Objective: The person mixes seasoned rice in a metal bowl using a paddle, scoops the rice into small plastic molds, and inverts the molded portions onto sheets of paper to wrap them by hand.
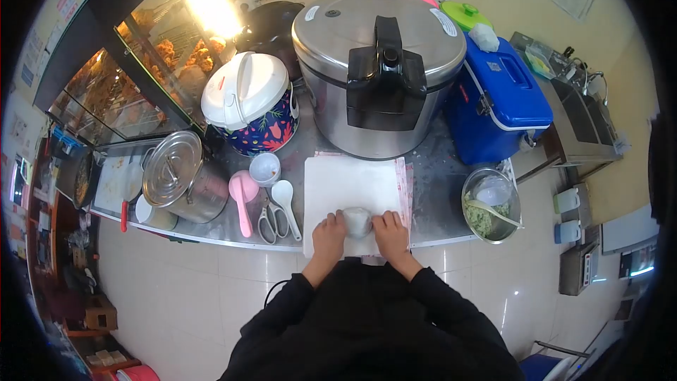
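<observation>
Near the front edge of the metal table, a small rounded whitish bundle (357, 223) rests on a stack of white paper sheets (350, 182). It looks like something wrapped in thin plastic, but I cannot make out what is inside. At its left side my left hand (328, 239) has curled fingers pinching the bundle's edge. Opposite, my right hand (392, 235) is closed in the same way on the right edge. Left of the paper lie a white spoon (283, 200), scissors (270, 222) and a pink scoop (242, 197).
Behind the paper stands a large steel cooker (381, 70). To its left are a white-lidded patterned pot (250, 109) and a steel pot (192, 182). A blue cooler (502, 92) and a steel bowl (491, 234) with green-specked food are at right. A lit food cabinet (141, 56) fills the left back.
</observation>
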### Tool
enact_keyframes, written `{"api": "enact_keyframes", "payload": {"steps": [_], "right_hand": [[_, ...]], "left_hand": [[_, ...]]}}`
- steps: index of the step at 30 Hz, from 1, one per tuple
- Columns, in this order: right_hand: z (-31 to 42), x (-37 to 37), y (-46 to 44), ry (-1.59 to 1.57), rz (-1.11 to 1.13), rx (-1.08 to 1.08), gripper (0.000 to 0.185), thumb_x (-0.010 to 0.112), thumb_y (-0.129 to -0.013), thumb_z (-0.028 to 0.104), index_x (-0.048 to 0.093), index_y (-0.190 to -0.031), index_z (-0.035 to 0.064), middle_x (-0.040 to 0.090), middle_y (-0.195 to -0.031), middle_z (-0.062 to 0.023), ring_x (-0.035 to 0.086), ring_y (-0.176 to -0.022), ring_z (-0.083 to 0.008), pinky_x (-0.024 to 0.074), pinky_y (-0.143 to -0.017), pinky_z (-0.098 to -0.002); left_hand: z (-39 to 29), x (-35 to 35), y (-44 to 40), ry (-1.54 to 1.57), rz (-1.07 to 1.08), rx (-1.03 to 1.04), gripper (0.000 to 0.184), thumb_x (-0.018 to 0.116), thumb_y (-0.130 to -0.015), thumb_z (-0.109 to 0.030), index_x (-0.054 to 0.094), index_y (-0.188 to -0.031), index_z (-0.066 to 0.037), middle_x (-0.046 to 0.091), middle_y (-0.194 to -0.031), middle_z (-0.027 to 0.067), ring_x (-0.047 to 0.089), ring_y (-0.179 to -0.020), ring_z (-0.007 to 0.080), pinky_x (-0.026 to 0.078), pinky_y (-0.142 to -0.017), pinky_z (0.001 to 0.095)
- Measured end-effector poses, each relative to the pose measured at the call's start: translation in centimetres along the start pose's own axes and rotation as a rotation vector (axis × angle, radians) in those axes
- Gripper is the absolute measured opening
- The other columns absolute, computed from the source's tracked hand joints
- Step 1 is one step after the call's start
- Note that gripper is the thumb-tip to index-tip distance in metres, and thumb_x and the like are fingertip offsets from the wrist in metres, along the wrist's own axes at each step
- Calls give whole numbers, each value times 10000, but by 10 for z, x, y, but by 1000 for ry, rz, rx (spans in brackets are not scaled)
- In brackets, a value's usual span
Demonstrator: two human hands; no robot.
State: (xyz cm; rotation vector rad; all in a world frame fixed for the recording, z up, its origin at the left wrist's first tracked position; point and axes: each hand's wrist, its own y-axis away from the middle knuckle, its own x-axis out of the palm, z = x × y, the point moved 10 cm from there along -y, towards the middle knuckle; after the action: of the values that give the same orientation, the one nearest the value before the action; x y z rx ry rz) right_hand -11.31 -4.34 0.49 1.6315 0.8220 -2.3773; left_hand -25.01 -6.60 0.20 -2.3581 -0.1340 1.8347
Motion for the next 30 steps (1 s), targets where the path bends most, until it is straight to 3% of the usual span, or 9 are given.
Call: {"api": "enact_keyframes", "payload": {"steps": [4, 10, 12, 17, 20, 23, 26, 27, 30], "right_hand": [[8, -7, 12, -139, -121, 26, 246, 640, -761, 76, 652, -1006, 56, 563, -934, -78, 584, -925, -246, 542, -668, -353], [20, -18, 7, 24, 7, -36, 360, 614, -779, 117, 658, -1124, 22, 578, -1027, -88, 572, -995, -250, 549, -734, -361], [23, -24, 5, 86, 22, -46, 349, 610, -782, 132, 666, -1107, 18, 592, -1078, -89, 578, -1012, -258, 550, -740, -372], [-12, -64, -14, -637, -131, 179, 464, 598, -801, -26, 570, -1263, -42, 685, -1064, -189, 697, -857, -373, 579, -708, -400], [-21, -113, -25, -871, -203, 317, 454, 633, -828, 8, 552, -1269, -62, 671, -1059, -231, 702, -887, -354, 574, -709, -389], [-36, -135, -29, -771, -232, 341, 667, 683, -855, 73, 339, -1412, -56, 607, -1186, -263, 656, -1053, -293, 534, -833, -364], [-67, -175, -36, -942, -268, 443, 726, 693, -858, 56, 263, -1437, -19, 560, -1256, -184, 580, -1156, -234, 478, -951, -349], [-80, -187, -37, -1069, -340, 434, 711, 696, -854, 53, 276, -1424, -17, 545, -1262, -179, 566, -1171, -231, 468, -964, -348], [-103, -215, -39, -1181, -455, 391, 669, 698, -854, 30, 311, -1400, 10, 528, -1246, -127, 539, -1171, -188, 440, -994, -334]], "left_hand": [[-7, -12, 1, 168, 178, -119, 804, 730, -700, -144, 417, -1437, -72, 588, -972, 143, 668, -729, 318, 550, -650, 402], [-27, 14, -36, -5, 387, 130, 878, 830, -611, -402, 495, -1396, -199, 647, -1126, 152, 686, -804, 361, 558, -682, 419], [-16, -5, -36, 165, 294, 99, 785, 828, -624, -357, 546, -1340, -203, 658, -1138, 124, 693, -859, 312, 557, -703, 401], [-38, -74, -48, 650, -26, 55, 672, 858, -602, -273, 645, -1235, -204, 669, -1154, 61, 694, -883, 232, 553, -712, 348], [-80, -107, -57, 475, -215, 158, 655, 857, -613, -205, 659, -1237, -203, 646, -1221, 60, 686, -746, 228, 541, -628, 286], [-145, -127, -54, 180, -321, 400, 726, 794, -663, -134, 560, -1349, -171, 578, -1316, 102, 678, -971, 313, 556, -771, 339], [-178, -175, -69, 752, -378, 417, 738, 693, -746, -74, 441, -1439, -88, 487, -1395, 198, 590, -1148, 387, 547, -838, 372], [-184, -172, -75, 857, -297, 400, 648, 576, -880, -115, 341, -1471, 10, 355, -1489, 254, 462, -1306, 406, 483, -971, 410], [-212, -156, -97, 889, -266, 421, 562, 438, -983, -164, 292, -1485, 42, 260, -1542, 263, 412, -1346, 421, 403, -1055, 431]]}}
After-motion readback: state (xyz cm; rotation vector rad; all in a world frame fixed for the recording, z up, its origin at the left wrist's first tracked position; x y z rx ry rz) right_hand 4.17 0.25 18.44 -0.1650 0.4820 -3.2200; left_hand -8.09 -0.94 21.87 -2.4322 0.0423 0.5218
